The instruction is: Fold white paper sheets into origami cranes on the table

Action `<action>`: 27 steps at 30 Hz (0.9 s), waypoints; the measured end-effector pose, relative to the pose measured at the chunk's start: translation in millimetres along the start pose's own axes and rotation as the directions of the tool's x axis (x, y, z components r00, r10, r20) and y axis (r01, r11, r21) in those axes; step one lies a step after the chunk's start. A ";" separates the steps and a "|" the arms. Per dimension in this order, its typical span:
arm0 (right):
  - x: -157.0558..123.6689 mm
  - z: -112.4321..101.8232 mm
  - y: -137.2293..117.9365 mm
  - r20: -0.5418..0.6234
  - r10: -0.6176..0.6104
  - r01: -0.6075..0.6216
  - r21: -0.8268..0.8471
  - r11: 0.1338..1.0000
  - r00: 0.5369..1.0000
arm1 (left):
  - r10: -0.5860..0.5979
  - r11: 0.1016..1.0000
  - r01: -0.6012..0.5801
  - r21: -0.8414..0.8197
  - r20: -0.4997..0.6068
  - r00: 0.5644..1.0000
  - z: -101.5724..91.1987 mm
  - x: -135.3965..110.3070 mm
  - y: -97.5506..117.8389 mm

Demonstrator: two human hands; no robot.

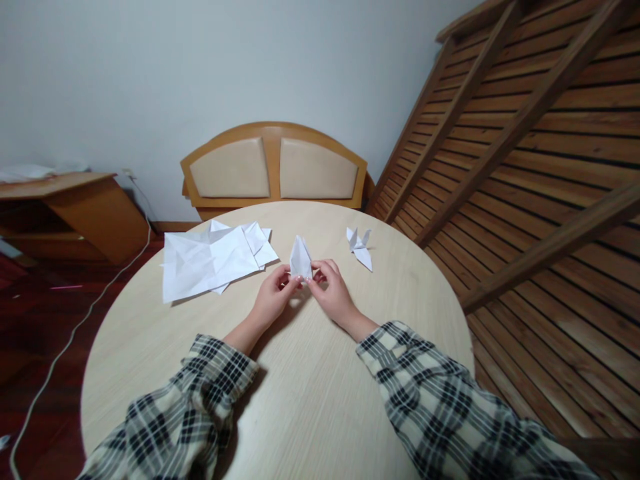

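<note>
Your round, pale desk stands before a padded headboard, with slatted wood to the right. Over it, the fingers of your left hand and right hand pinch the folded paper by its lower sides, between loose sheets and a paper crane; whether it touches the desk is hard to tell.

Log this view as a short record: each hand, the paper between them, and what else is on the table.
Left hand: grips folded paper, lower left
Right hand: grips it, lower right
Folded paper: white, tip upward
White sheets: creased, overlapping, left of the hands
Paper figure: folded, white, right of the hands
Table: round, pale
</note>
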State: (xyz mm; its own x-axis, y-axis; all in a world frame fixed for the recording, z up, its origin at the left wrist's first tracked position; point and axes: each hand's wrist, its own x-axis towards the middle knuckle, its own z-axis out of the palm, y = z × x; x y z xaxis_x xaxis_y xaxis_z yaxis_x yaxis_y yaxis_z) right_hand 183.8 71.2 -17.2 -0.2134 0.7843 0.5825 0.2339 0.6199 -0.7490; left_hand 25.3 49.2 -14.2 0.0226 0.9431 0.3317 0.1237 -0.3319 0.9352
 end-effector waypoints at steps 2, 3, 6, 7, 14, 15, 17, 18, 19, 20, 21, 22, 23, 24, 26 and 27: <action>-0.4 0.6 0.7 -0.010 -0.002 0.002 0.012 1.000 1.000 | 0.024 1.000 -0.024 0.006 0.008 1.000 -0.1 0.4 0.0; -0.5 0.8 0.7 -0.016 -0.004 0.004 0.018 1.000 1.000 | 0.031 0.999 -0.031 0.010 0.012 0.999 -0.2 0.4 0.3; -0.7 0.4 -0.4 -0.026 -0.004 0.005 0.024 1.000 1.000 | 0.025 1.000 -0.025 0.007 0.013 1.000 -0.1 -0.1 2.2; -0.7 0.0 -1.0 -0.026 -0.003 0.004 0.021 1.000 1.000 | 0.020 1.000 -0.020 0.003 0.012 1.000 0.1 -0.4 3.0; -0.7 -0.3 0.1 -0.041 -0.013 0.014 0.017 1.000 0.999 | -0.016 0.998 0.018 -0.060 0.031 0.999 0.9 -0.4 6.4; -0.8 0.0 0.7 -0.043 -0.015 0.016 0.019 1.000 0.999 | -0.019 0.997 0.021 -0.075 0.034 0.999 1.0 -0.2 6.6; -0.9 0.3 1.0 -0.041 -0.014 0.015 0.022 1.000 0.999 | -0.021 0.995 0.025 -0.093 0.037 0.999 1.2 0.2 7.2; -1.0 0.3 0.8 -0.040 -0.011 0.012 0.022 1.000 0.999 | -0.023 0.995 0.026 -0.096 0.036 0.999 1.2 0.4 7.5; -1.0 0.3 0.5 -0.038 -0.008 0.009 0.023 1.000 0.999 | -0.025 0.995 0.029 -0.096 0.035 0.999 1.2 0.5 7.9; -1.0 0.1 0.1 -0.034 -0.005 0.006 0.024 1.000 0.999 | -0.029 0.995 0.032 -0.093 0.034 0.999 1.2 0.5 8.3; -1.0 0.0 -0.3 -0.030 -0.002 0.003 0.025 1.000 1.000 | -0.032 0.995 0.035 -0.090 0.032 0.999 1.2 0.5 8.7; -1.0 -0.1 -0.5 -0.027 -0.002 0.002 0.028 1.000 1.000 | -0.034 0.996 0.036 -0.085 0.030 0.999 1.0 0.4 9.0; -0.9 -0.2 -0.6 -0.025 -0.003 0.004 0.032 0.999 1.000 | -0.034 0.996 0.036 -0.079 0.029 0.999 0.9 0.3 9.3; -0.9 -0.2 -0.5 -0.024 -0.005 0.006 0.035 0.999 1.000 | -0.032 0.997 0.034 -0.073 0.028 0.999 0.8 0.3 9.5; -0.6 -0.2 -0.2 -0.027 -0.008 0.009 0.041 0.999 1.000 | -0.027 0.998 0.029 -0.059 0.033 0.999 0.5 0.3 9.8; -0.5 -0.2 -0.3 -0.028 -0.010 0.011 0.043 0.999 1.000 | -0.024 0.998 0.026 -0.053 0.035 0.999 0.4 0.3 9.7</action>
State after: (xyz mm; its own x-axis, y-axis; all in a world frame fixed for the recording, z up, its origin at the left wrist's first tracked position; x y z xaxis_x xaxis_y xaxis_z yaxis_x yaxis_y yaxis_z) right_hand 184.0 70.6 -17.2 -0.1892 0.7786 0.5983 0.1902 0.6268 -0.7556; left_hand 26.9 46.3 -5.0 0.0544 0.9508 0.3049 0.0714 -0.3083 0.9486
